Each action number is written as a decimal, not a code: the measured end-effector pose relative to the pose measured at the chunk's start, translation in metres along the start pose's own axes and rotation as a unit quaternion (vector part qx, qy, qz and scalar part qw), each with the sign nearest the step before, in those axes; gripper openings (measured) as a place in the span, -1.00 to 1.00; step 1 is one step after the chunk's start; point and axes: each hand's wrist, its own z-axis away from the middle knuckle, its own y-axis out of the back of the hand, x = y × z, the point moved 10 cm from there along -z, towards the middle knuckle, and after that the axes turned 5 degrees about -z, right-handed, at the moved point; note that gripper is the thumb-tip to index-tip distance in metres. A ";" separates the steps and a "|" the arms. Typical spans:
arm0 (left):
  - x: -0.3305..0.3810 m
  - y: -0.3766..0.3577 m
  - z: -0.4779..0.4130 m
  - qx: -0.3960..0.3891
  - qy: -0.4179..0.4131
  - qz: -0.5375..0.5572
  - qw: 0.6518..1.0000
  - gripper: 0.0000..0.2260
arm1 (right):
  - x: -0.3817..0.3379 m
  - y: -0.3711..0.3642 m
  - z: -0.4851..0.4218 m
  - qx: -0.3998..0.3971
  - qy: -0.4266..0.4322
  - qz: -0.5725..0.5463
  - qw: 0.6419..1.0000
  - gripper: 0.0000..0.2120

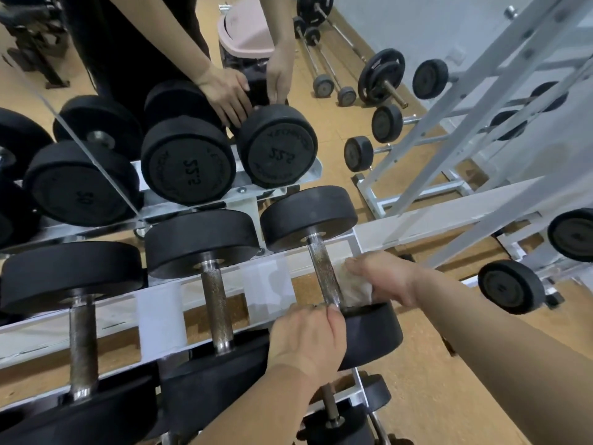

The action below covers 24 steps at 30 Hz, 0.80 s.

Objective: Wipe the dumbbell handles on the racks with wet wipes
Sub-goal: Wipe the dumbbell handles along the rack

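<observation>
Dumbbell with black round heads, rightmost of three lying across the rails of a white rack, seen from above; knurled steel handle running toward the viewer; right hand reaching in from the right, fingers and thumb pinching a crumpled white wet wipe against the right side of the handle, close to the near head; left hand coming up from below, fingers curled over the rim of that near head, fingertips at the base of the handle; two more dumbbells just beside on the left, handles bare. Directly behind the rack, a mirror; reflected end faces bearing raised digits, reversed and upside down, reading 22.5 on two and seemingly 20 on the next; ringed lettering around the digits too blurred to read; both hands repeated in the reflection; further back in the glass, a pink-lidded bin; beyond, barbells lying on tan floor.
</observation>
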 end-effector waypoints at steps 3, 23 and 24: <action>0.001 -0.005 -0.001 -0.010 -0.016 -0.020 1.000 -0.67 | -0.008 0.010 0.029 0.007 0.041 -0.116 0.992 -0.70; -0.069 -0.001 0.024 -0.125 0.286 0.801 0.511 -0.74 | -0.032 -0.011 0.083 0.134 0.172 -0.123 0.968 -0.80; -0.082 -0.001 0.022 -0.078 0.325 0.787 0.519 -0.79 | -0.026 0.000 0.079 0.173 0.172 -0.108 0.964 -0.73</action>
